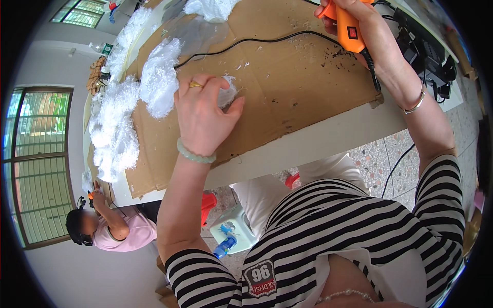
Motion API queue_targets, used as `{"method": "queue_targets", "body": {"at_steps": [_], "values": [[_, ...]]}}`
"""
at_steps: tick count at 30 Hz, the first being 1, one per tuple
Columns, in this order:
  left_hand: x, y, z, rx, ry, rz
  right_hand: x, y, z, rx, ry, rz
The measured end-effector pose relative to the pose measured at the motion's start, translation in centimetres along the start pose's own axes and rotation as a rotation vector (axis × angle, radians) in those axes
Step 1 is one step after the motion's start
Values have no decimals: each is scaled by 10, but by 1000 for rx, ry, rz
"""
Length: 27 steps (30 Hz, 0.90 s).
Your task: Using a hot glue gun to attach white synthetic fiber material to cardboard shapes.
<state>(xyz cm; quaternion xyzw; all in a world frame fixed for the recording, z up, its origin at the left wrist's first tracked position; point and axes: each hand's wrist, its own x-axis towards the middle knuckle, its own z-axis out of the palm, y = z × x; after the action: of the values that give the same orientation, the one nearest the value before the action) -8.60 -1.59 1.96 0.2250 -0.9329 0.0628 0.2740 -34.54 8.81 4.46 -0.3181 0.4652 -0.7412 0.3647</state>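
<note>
Orange tool (pixel 349 25) in right grip (pixel 372 26)

1. Cut off at top: orange tool (pixel 348 23), right hand (pixel 375 31).
2. Partly hidden by left hand (pixel 206 115): white tuft (pixel 227 93).
3. Blurred: co-worker's face (pixel 88 226).
4. Too small to tell: orange item (pixel 91 195) by co-worker's hand (pixel 98 199).

The shirt (pixel 334 220) is short-sleeved, striped black and white, with a white collar (pixel 398 272) and, beside the collar's left edge, a grey-and-red shield badge (pixel 260 278). Pearly beads form the necklace (pixel 345 292); the trousers (pixel 261 199) are white. Left hand (pixel 208 110): gold-coloured ring (pixel 195 84), pale green bracelet (pixel 197 155). Right hand (pixel 374 25): slim silver-coloured bangle (pixel 415 104) at wrist
</note>
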Motion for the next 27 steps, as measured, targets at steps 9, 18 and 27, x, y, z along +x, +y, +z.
{"method": "queue_targets", "body": {"at_steps": [9,18,27], "values": [[-3,-12,14,6,36,-27,0,10,-4,-10,-81,-68],[-1,-21,15,-127,11,-163,-2,9,-3,-74,-137,28],[-9,-37,8,-293,-157,-95,-3,12,1,-18,-136,44]]}}
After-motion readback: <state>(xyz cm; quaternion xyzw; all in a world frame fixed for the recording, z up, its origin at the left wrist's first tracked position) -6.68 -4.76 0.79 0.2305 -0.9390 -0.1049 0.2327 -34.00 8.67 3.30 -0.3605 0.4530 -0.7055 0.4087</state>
